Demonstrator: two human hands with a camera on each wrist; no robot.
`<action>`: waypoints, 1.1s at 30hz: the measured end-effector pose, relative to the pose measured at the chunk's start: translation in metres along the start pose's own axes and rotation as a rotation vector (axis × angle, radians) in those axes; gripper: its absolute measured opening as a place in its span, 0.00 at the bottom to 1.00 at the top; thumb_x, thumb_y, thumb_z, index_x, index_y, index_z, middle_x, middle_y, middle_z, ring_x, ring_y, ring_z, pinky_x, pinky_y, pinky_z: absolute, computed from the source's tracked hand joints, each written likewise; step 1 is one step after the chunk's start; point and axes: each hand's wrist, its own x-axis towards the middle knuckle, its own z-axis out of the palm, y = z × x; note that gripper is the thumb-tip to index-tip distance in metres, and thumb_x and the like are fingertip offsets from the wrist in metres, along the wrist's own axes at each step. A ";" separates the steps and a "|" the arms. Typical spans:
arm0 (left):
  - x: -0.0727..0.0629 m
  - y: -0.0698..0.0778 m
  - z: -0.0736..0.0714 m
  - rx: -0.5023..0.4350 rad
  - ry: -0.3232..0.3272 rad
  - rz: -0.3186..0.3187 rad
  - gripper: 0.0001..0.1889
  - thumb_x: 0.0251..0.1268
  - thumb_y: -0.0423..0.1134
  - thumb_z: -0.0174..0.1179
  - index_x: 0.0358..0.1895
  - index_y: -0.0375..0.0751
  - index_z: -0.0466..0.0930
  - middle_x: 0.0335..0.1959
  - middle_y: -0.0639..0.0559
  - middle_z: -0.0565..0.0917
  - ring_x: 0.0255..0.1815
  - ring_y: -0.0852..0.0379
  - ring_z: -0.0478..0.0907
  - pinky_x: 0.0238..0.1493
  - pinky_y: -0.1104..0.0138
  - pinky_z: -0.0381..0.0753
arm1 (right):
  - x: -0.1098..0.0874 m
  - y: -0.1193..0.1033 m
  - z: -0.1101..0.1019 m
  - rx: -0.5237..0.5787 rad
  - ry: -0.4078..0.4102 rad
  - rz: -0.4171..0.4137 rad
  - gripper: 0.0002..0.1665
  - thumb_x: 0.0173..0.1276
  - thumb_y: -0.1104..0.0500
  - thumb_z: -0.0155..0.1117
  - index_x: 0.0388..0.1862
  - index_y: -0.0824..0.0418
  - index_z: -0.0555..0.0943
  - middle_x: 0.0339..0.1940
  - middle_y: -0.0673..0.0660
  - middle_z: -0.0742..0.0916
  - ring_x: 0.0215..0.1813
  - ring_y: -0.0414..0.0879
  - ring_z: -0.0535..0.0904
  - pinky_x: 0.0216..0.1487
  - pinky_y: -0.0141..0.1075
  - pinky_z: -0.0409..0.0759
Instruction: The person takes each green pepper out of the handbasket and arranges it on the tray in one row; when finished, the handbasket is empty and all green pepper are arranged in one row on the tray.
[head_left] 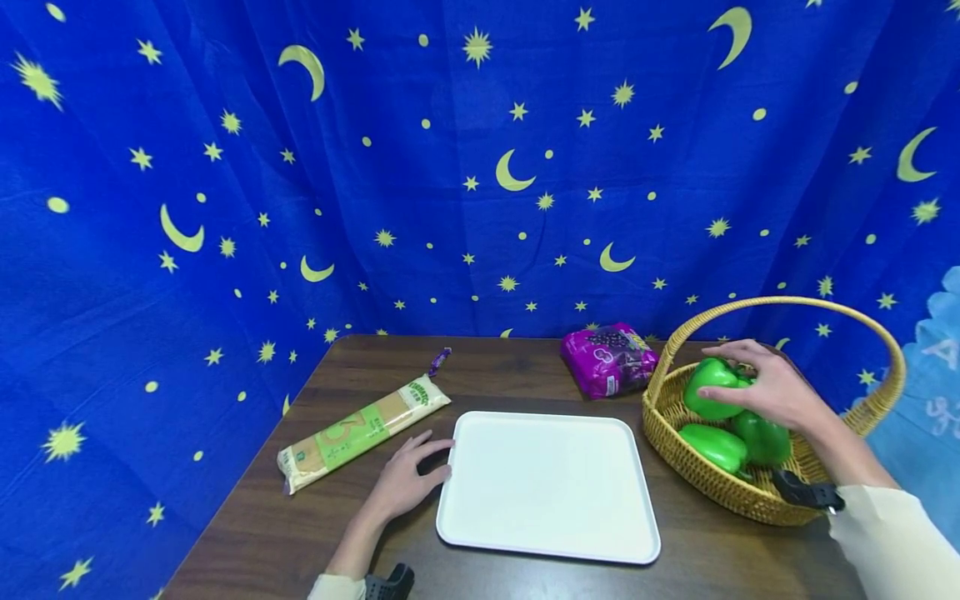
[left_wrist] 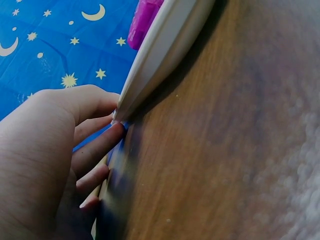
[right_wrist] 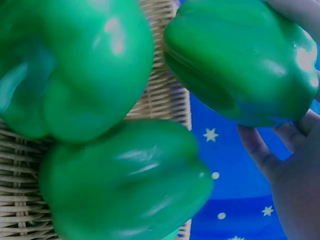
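Note:
My right hand (head_left: 765, 387) grips a glossy green bell pepper (head_left: 708, 389) at the wicker basket (head_left: 705, 479), thumb on the near side and fingers over the far side. In the right wrist view that held bell pepper (right_wrist: 240, 60) is at the upper right, above the basket's rim. Two more green bell peppers (head_left: 712, 447) lie in the basket under the hand. My left hand (head_left: 405, 479) rests beside a white rectangular tray (head_left: 551, 492), its thumb and index fingertips at the tray's left edge. The left wrist view shows these loosely extended fingers (left_wrist: 97, 147) at the tray's rim.
A long pack of noodles (head_left: 363, 433) lies left of the tray, with a small purple wrapped item (head_left: 440, 361) behind it. A purple bag (head_left: 609, 360) with a grape picture stands at the back, near the basket. The basket's tall handle (head_left: 780, 302) arches over the right hand.

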 end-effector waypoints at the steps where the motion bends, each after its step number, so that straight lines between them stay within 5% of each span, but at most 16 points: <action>1: 0.000 0.000 0.000 0.000 0.001 -0.001 0.20 0.60 0.55 0.63 0.57 0.65 0.79 0.69 0.42 0.66 0.71 0.32 0.54 0.62 0.32 0.52 | -0.001 -0.002 0.000 0.001 0.002 -0.006 0.39 0.51 0.41 0.76 0.61 0.53 0.77 0.61 0.59 0.73 0.58 0.60 0.69 0.49 0.61 0.68; 14: -0.001 0.002 0.000 0.008 -0.003 -0.001 0.20 0.60 0.56 0.63 0.57 0.65 0.79 0.69 0.42 0.67 0.71 0.32 0.54 0.62 0.32 0.52 | -0.004 -0.006 0.006 -0.021 -0.100 -0.015 0.43 0.55 0.38 0.72 0.66 0.54 0.73 0.63 0.64 0.72 0.57 0.65 0.70 0.48 0.66 0.69; 21: 0.001 0.003 -0.001 0.008 -0.008 -0.003 0.20 0.60 0.55 0.63 0.57 0.65 0.79 0.69 0.42 0.66 0.71 0.32 0.54 0.62 0.31 0.52 | -0.009 -0.003 0.006 -0.043 -0.116 -0.095 0.43 0.58 0.42 0.71 0.70 0.52 0.68 0.55 0.63 0.76 0.46 0.56 0.76 0.40 0.48 0.74; 28: 0.001 0.002 -0.001 0.016 -0.003 0.011 0.20 0.61 0.55 0.63 0.57 0.64 0.79 0.69 0.42 0.66 0.71 0.32 0.54 0.62 0.32 0.52 | -0.013 -0.005 0.004 -0.015 -0.126 -0.098 0.45 0.60 0.44 0.70 0.73 0.53 0.64 0.62 0.67 0.73 0.55 0.64 0.73 0.48 0.65 0.70; 33: 0.001 0.002 -0.001 0.010 0.002 0.015 0.20 0.61 0.54 0.63 0.57 0.64 0.79 0.69 0.42 0.67 0.70 0.32 0.54 0.62 0.33 0.53 | -0.013 -0.009 0.006 -0.005 -0.107 -0.069 0.44 0.57 0.42 0.72 0.68 0.57 0.68 0.59 0.64 0.77 0.53 0.59 0.74 0.49 0.58 0.71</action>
